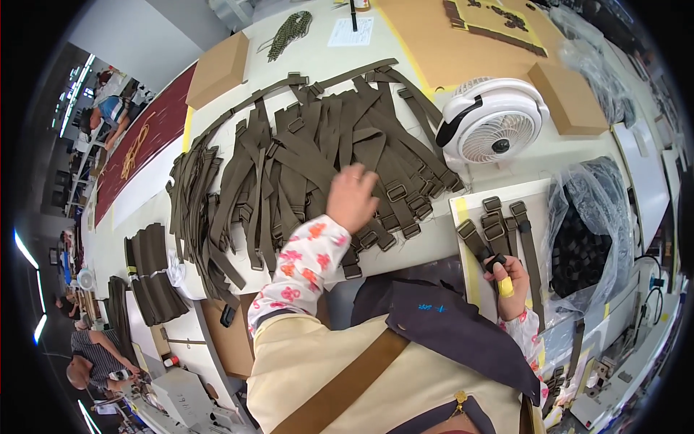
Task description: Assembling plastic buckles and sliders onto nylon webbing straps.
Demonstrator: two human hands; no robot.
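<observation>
Olive webbing straps (318,152) with metal buckles lie fanned in a thick heap across the middle of the white table (549,155). Left hand (352,197) rests on the near edge of that heap, back of the hand up, fingers curled down into the straps; whether they pinch one cannot be told. Right hand (511,286) is at the near right of the table, fingers clenched around a small black buckle (496,262) at the end of one strap from a short row of finished straps (499,224) lying on a pale board. A yellow wrap covers one finger of that hand. White desk fan (495,119) stands just beyond the short row, beside the heap. Clear plastic bag (585,231) of dark parts sits to the right of the row. Two brown cardboard boxes (217,69) lie at the far side, well apart. Bundled straps (148,278) lie at the left end.
</observation>
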